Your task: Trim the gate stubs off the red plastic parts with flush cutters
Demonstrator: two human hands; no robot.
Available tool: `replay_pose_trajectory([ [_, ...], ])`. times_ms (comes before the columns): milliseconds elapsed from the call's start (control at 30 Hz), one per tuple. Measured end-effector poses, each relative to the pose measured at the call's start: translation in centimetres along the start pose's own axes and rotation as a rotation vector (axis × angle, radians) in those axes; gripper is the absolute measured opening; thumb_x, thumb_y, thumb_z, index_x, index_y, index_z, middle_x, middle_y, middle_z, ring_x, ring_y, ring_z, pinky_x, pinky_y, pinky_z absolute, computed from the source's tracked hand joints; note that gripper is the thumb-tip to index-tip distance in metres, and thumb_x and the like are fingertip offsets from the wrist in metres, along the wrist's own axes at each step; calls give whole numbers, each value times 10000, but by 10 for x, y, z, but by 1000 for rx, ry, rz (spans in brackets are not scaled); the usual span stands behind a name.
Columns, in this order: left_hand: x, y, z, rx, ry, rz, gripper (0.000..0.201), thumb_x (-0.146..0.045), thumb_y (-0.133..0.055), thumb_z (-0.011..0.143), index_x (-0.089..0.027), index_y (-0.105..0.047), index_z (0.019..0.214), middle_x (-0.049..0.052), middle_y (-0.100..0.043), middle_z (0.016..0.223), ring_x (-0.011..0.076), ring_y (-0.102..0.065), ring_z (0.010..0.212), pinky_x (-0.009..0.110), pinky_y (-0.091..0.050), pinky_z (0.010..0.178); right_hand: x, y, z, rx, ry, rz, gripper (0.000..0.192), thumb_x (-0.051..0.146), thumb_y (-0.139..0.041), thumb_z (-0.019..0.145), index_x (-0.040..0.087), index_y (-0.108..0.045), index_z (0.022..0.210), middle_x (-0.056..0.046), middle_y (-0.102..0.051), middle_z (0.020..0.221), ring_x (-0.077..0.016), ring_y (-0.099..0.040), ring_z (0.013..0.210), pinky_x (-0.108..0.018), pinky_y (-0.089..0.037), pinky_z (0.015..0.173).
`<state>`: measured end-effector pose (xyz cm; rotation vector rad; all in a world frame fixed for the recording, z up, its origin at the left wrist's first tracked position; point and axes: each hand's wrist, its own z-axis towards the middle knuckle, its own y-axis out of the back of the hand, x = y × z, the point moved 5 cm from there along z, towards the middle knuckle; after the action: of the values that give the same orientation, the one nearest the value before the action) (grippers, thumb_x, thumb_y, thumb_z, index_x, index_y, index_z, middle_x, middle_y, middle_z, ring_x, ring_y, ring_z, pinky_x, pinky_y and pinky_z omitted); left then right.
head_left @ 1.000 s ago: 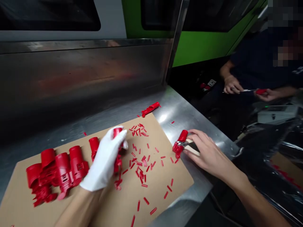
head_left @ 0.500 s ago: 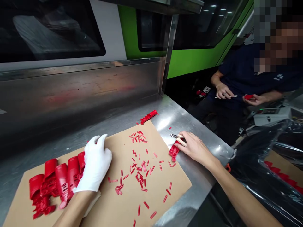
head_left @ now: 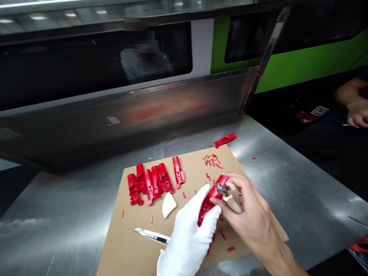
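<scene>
Nippers [head_left: 227,193], seemingly steel-tipped, meet ribbed red plastic part [head_left: 209,201].

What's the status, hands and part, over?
Left hand, gloved, grips red plastic part. Right hand holds cutters at its top end. Utility knife lies left, apart.

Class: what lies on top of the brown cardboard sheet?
On the cardboard sheet: a row of red plastic parts, scattered red offcuts, a utility knife and a white wedge. The hands cover whatever lies beneath them.
</scene>
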<state>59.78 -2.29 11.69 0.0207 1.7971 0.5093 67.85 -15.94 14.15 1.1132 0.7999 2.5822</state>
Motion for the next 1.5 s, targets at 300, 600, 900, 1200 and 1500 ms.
replay_pose_trajectory([
  [300, 11, 28, -29, 88, 108, -602, 409, -509, -481, 995, -247, -628, 1272, 36, -647, 666, 193, -533, 590, 325, -428, 626, 34, -32, -10, 110, 188, 123, 311, 297, -702, 952, 220, -503, 1178, -142, -589, 1280, -299, -589, 1151, -470, -503, 929],
  [600, 22, 37, -39, 158, 292, -1251, 322, -515, -681, 885, -204, -635, 816, 33, -556, 695, 162, -522, 583, 307, -464, 569, 67, -51, 6, 419, 415, 289, 202, 255, -631, 982, 223, -498, 1132, -105, -610, 1276, -246, -598, 1157, -406, -503, 928],
  [900, 21, 59, -36, -65, 151, -1503, 230, -307, -533, 1010, -164, -607, 845, -10, -407, 736, 104, -419, 642, 233, -454, 625, 68, -25, 21, 503, 491, -68, 411, 533, -543, 1026, 160, -564, 1198, -86, -630, 1104, -237, -590, 960, -386, -439, 834],
  [1200, 5, 65, -49, -120, 188, -1540, 215, -340, -544, 1002, -176, -574, 867, 38, -497, 905, 158, -560, 898, 274, -556, 819, 124, -5, 23, 573, 838, -350, 330, 390, -549, 1028, 90, -684, 1052, -111, -620, 941, -305, -562, 828, -468, -406, 728],
  [1500, -4, 61, -51, -135, 213, -1442, 233, -324, -531, 1004, -165, -581, 841, 35, -551, 855, 124, -581, 774, 215, -551, 738, 138, -13, 31, 636, 956, -494, 392, 384, -454, 1051, 87, -707, 1081, -89, -553, 827, -304, -534, 773, -465, -360, 632],
])
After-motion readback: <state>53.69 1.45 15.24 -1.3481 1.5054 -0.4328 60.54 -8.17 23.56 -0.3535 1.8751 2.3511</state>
